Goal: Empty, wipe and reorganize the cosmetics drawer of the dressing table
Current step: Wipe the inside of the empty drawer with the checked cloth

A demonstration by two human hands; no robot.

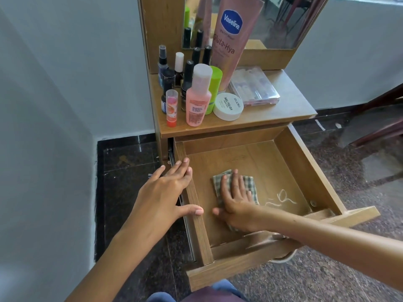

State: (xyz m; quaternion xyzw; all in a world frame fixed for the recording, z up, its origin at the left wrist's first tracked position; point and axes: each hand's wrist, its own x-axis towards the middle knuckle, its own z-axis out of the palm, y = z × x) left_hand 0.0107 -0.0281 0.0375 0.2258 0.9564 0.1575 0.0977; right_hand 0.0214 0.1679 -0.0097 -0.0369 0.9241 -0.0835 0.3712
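Two hands in view, both working at the pulled-out drawer [305, 162]. Right hand [234, 200] flat, fingers straight and spread, palm pressing a checked cloth [250, 186] onto the drawer floor, left of centre. Left hand [165, 190] resting on the drawer's left side wall, fingers straight and laid along the top edge, thumb touching the same wall nearer the front; relaxed, no curl round anything. Forearms entering from bottom left and from the right.

Inside the drawer: only the cloth plus a loose pale thread [281, 200] lying on the floor just right of the cloth, near the front right corner. Small screw head visible near that corner.

Above, desk [290, 105] top carrying the cosmetics, grouped on the left half. Front row: small lip balm tube [171, 109] with clear cap, upright; pink bottle [198, 95] with pale cap just right of it; round white nail polish remover tub [228, 106] right of that. Green-capped bottle [214, 88] behind the pink one. Several dark nail polish bottles [189, 77] and a small spray bottle [163, 64] clustered behind, exact count hard to tell. Tall pink Vaseline tube [234, 38] standing cap down, leaning back against the mirror [283, 22]. Clear plastic case [255, 87] lying flat right of the tube, contents blurred.

Grey wall at left, dark speckled floor [327, 277] below.
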